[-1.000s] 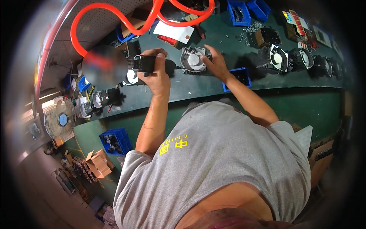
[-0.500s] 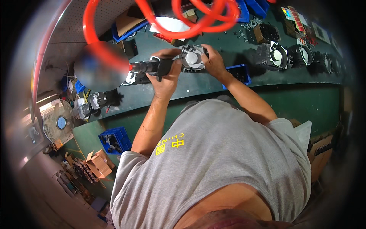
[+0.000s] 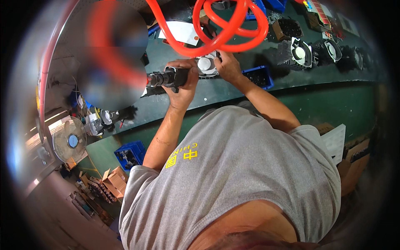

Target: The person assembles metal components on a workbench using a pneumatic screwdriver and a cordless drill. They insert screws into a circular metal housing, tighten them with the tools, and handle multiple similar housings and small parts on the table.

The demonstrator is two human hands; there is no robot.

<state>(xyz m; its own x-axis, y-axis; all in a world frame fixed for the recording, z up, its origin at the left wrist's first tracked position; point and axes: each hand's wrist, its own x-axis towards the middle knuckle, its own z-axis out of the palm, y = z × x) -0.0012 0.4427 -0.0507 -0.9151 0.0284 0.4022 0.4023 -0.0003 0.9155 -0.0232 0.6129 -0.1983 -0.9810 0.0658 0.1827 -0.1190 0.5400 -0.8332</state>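
Observation:
My left hand point(image 3: 182, 83) is wrapped around a black air tool point(image 3: 166, 78), held sideways with a red hose fitting at its left end. The tool's right end meets the edge of a round-centred metal housing point(image 3: 204, 64) on the bench; my fingers hide the contact. At the housing's right edge, my right hand point(image 3: 228, 66) is closed with curled fingers, gripping that side. A red air hose point(image 3: 189, 51) loops in front of the housing's far edge and covers part of it.
The green bench point(image 3: 175, 100) holds a blue bin point(image 3: 259, 78) of dark parts right of my hand. Several similar housings point(image 3: 301, 52) stand farther right. A box of small black parts point(image 3: 288, 28) sits behind. At left are a fan point(image 3: 71, 140) and another blue bin point(image 3: 130, 155).
The red hose loops hang lower in view and now cover the housing's far edge. The view has shifted slightly. Both hands keep their grips.

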